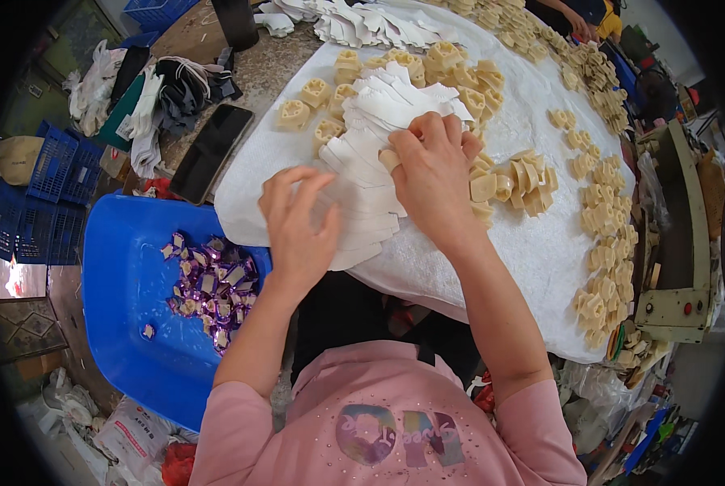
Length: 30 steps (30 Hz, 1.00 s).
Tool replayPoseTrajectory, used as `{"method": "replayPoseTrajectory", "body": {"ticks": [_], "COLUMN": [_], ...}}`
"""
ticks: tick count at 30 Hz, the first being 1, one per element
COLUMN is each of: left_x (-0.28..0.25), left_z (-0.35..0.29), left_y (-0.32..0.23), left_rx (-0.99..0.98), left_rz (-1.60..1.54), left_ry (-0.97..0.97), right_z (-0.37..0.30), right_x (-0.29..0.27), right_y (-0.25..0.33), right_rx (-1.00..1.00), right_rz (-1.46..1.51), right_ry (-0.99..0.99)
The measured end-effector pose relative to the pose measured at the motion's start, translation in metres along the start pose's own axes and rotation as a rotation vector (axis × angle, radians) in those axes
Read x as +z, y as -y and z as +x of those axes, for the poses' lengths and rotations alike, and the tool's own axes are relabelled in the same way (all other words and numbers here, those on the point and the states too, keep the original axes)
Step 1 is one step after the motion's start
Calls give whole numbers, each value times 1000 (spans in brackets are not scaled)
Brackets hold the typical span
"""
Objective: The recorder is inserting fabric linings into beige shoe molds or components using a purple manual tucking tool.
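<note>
The stack of white paper wrappers (pixel 371 170) lies fanned out on the white cloth (pixel 533 243) that covers the table, right in front of the person. The sheets look thin, light and floppy, so one is best picked up by its edge with the fingertips. The right hand (pixel 435 174) is curled on top of the stack and pinches a small tan candy (pixel 389 159). The left hand (pixel 298 223) is spread, fingers resting on the sheets' near end.

Matt white paper sheets (pixel 371 162) are lying on fuzzy white cloth (pixel 533 243) covering the bench; glossy purple foil wrappers (pixel 213 287) are glinting in a smooth blue plastic tub (pixel 127 275).
</note>
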<state>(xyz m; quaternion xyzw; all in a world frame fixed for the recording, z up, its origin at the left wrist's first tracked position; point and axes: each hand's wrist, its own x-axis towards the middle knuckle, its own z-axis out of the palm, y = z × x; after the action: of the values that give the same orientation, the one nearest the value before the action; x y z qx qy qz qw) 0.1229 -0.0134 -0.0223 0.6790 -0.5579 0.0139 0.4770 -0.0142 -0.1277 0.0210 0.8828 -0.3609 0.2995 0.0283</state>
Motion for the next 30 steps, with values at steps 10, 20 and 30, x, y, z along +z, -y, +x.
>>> {"method": "replayPoseTrajectory", "body": {"ticks": [10, 20, 30], "left_x": [29, 27, 30], "left_z": [11, 14, 13], "left_y": [-4, -1, 1], "left_rx": [1, 74, 47], "left_rz": [116, 24, -51], "left_ry": [68, -1, 0], "right_z": [5, -11, -2], "right_x": [9, -16, -12], "right_y": [12, -5, 12], "right_rx": [21, -103, 66], "right_rz": [-178, 337, 317], "right_ry": [104, 225, 100]}}
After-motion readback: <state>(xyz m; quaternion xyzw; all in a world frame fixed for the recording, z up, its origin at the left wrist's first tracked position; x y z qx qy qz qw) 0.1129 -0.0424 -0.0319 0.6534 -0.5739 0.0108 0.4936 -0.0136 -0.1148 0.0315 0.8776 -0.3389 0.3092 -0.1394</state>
